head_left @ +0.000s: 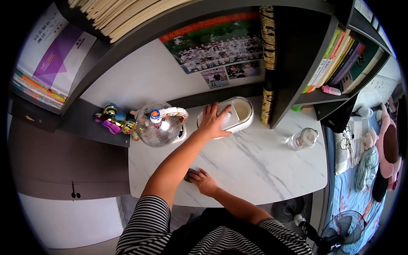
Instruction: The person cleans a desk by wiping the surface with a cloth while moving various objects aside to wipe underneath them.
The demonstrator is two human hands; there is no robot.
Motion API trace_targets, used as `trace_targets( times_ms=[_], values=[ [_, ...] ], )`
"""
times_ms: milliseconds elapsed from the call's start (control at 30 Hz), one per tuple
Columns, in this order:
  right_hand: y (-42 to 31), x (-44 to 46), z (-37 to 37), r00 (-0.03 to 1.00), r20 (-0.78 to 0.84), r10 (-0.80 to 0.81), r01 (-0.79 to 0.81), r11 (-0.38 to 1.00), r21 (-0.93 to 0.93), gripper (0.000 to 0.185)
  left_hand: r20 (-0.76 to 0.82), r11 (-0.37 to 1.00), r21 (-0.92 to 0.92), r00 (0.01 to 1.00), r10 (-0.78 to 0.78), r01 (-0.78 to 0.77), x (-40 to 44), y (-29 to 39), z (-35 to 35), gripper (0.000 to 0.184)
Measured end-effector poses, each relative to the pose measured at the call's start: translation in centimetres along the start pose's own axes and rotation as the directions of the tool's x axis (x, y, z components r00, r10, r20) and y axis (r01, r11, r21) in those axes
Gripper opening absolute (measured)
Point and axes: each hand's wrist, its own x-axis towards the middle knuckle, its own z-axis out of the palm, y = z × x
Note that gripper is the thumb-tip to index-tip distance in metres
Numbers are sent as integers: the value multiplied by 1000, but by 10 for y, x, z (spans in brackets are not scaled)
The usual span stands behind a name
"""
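My left hand (213, 121) reaches across the desk, its fingers spread over the left part of a white oval container (242, 126). The container's right part shows a round, cream-coloured inside. Near the front edge, my right hand (205, 182) has its fingers bent against a small dark grey object (189, 175), perhaps a cloth, pressed on the white marbled desk (255, 170). The hand partly hides it.
Left of the container stand a clear globe (158, 125) and shiny figurines (112, 119). A clear glass jar (304, 139) is at the right. Shelves with books (333, 61) rise behind. A fan (344, 229) and a bed (350, 195) lie beyond the right edge.
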Motion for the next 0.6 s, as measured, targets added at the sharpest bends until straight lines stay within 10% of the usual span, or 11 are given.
trace_targets(
  times_ms=[600],
  values=[
    [-1, 1, -1, 998, -70, -1, 2, 1000, 3, 42, 44, 992, 18, 991, 125, -126, 34, -26, 30, 109]
  ],
)
